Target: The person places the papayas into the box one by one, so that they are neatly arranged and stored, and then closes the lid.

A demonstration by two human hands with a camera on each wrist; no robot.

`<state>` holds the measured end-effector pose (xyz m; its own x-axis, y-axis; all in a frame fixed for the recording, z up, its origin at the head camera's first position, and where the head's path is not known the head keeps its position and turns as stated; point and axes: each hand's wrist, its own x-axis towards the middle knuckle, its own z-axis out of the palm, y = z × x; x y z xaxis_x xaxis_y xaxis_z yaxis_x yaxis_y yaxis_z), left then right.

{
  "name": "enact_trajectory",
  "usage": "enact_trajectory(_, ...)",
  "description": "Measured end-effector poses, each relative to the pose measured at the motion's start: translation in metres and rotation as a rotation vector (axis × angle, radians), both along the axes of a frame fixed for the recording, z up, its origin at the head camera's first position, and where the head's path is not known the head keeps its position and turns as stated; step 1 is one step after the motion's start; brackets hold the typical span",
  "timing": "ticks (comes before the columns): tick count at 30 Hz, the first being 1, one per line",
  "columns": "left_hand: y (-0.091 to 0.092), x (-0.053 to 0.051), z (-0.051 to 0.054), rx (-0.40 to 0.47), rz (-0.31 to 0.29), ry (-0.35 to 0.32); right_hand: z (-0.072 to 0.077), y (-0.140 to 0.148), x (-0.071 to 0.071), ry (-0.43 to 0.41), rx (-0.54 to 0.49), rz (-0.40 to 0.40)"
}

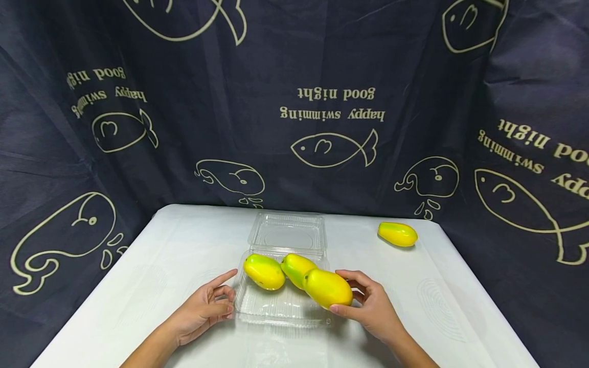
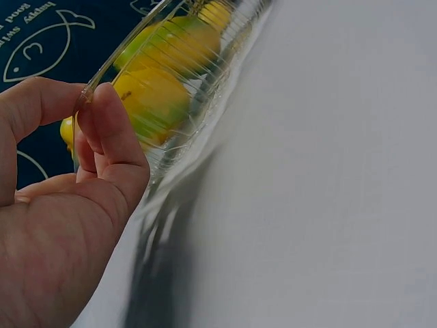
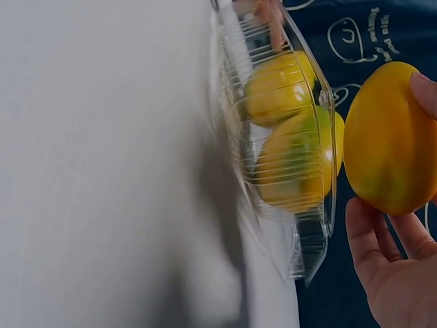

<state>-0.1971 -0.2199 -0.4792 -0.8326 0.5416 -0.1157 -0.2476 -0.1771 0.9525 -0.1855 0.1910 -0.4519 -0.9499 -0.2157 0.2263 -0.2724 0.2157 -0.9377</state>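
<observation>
A clear plastic box (image 1: 280, 318) lies with its lid (image 1: 287, 232) folded back behind it. Inside rest two yellow-green fruits, one at the left (image 1: 264, 272) and one beside it (image 1: 296, 269). My right hand (image 1: 371, 306) grips a third fruit (image 1: 328, 289) between thumb and fingers, over the box's right side; the right wrist view shows that fruit (image 3: 390, 138) beside the box wall (image 3: 329, 157). With thumb and finger my left hand (image 2: 75, 178) pinches the box's rim (image 2: 85, 96) at its left edge; in the head view the left hand (image 1: 202, 312) has its index finger extended.
Another yellow fruit (image 1: 398, 234) lies at the back right of the white table (image 1: 184, 245). A dark cloth (image 1: 331, 66) with fish and whale drawings hangs behind the table and at both sides.
</observation>
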Motion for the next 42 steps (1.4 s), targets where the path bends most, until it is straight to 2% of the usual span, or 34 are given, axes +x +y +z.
enact_trajectory(24,-0.001,0.000,0.001,0.003,-0.009,0.023,0.002,-0.011,-0.002,0.047,0.017,0.034)
enact_trajectory(42,-0.001,-0.002,0.002,-0.011,0.004,0.012,0.006,-0.023,-0.003,0.056,0.019,0.065)
